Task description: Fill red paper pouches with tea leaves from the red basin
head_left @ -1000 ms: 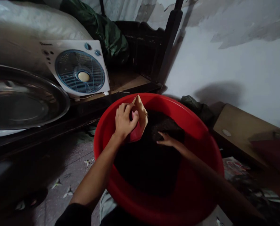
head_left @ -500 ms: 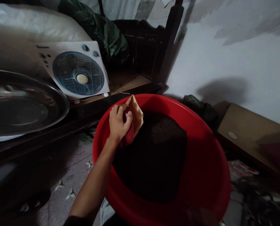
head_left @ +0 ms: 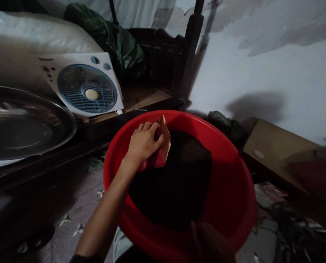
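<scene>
A big red plastic basin (head_left: 235, 164) sits on the floor in front of me, holding a dark, soil-like mass (head_left: 179, 179). My left hand (head_left: 143, 144) reaches in from the left rim and grips a folded tan and red piece of card (head_left: 165, 143), its edge against the dark mass. My right hand (head_left: 208, 243) is a dark, blurred shape low in the picture by the basin's near rim. Its fingers are lost in shadow, and I cannot tell whether it holds anything.
A white box fan (head_left: 87, 89) leans on a low dark wooden ledge at the left, beside a large metal tray (head_left: 23, 124). Green cloth (head_left: 119, 40) and a dark post (head_left: 187, 51) stand behind. A wooden board (head_left: 278, 149) and papers lie right, under a white wall.
My right hand left the dark mass and drew back to the basin's near rim. My left hand kept the card and lowered it toward the mass.
</scene>
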